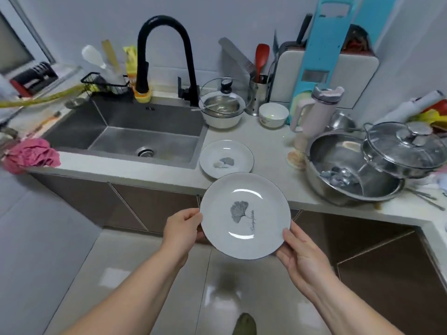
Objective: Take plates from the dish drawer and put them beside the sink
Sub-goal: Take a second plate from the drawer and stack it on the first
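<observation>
A white plate with a grey leaf print hangs level in front of the counter edge, held by both hands. My left hand grips its left rim and my right hand grips its lower right rim. A second white plate with a grey print lies on the white counter just right of the steel sink, directly beyond the held plate. The dish drawer is out of view.
A black tap rises behind the sink. A lidded bowl, a small white bowl, a pink tumbler and large steel pots crowd the counter's back and right. A pink cloth lies at the left.
</observation>
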